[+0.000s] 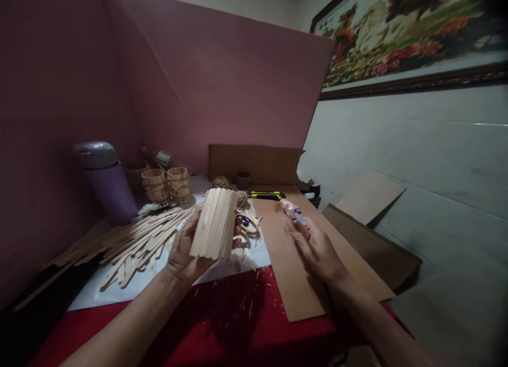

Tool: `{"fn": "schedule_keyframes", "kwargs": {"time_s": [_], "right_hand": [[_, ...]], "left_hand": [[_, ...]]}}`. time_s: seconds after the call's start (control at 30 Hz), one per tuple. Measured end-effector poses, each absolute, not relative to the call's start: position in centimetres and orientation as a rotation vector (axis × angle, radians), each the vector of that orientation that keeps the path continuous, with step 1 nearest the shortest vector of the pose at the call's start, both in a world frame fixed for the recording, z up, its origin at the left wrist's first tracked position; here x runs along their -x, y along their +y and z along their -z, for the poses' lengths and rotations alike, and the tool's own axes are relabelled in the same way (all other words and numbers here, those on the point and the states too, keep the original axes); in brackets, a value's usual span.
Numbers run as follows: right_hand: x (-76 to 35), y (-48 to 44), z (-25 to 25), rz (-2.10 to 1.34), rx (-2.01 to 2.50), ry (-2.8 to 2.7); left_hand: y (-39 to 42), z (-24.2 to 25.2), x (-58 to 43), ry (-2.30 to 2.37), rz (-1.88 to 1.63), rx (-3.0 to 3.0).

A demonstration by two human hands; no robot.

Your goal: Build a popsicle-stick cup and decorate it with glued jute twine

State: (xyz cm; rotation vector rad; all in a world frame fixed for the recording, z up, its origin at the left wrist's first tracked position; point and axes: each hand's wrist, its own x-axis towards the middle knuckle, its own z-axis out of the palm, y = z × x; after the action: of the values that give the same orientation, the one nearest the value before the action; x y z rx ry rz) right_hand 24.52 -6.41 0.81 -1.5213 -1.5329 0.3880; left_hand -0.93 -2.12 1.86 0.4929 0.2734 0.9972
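My left hand (186,250) is wrapped around a cylinder covered in craft sticks (214,224), its sticks side by side and running lengthwise. It is held tilted above the table; what lies inside it is hidden. To the right, my right hand (317,245) is closed on a blurred white, pink and blue patterned tool that looks like a glue gun (293,212), its front end pointing up and left. Under that hand lies a flat cardboard sheet (286,282). Many loose craft sticks (146,245) are fanned out left of my left hand.
Behind stand two small stick-covered cups (178,182) and a purple bottle (107,187). A yellow-black utility knife (266,195), scissors (250,226), twine (220,182) and a small brown pot (243,178) lie beyond the cylinder. Wood scraps litter the red tablecloth (222,324).
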Motion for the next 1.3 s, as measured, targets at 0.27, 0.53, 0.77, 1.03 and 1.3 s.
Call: {"fn": "schedule_keyframes", "kwargs": {"time_s": [0.27, 0.53, 0.77, 1.03, 1.3], "right_hand": [[-26.2, -4.5, 3.3, 0.330, 1.925, -1.996], [-19.6, -9.0, -3.1, -0.278, 1.298, -1.770], [-15.0, -9.9, -4.0, -0.441, 1.285, -1.770], [-15.7, -9.2, -4.2, -0.522, 1.221, -1.737], [-16.2, -9.2, -3.9, -0.691, 1.162, -1.632]], "left_hand": [[-2.2, -2.0, 0.8, 0.331, -1.022, -0.565], [-2.4, -0.9, -0.6, 0.551, -1.234, -0.882], [-2.6, -0.6, -1.2, 0.636, -1.475, -1.024], [-3.0, -0.9, -0.9, 0.496, -1.322, -1.084], [-3.2, -1.3, -1.1, 0.456, -1.266, -1.017]]}}
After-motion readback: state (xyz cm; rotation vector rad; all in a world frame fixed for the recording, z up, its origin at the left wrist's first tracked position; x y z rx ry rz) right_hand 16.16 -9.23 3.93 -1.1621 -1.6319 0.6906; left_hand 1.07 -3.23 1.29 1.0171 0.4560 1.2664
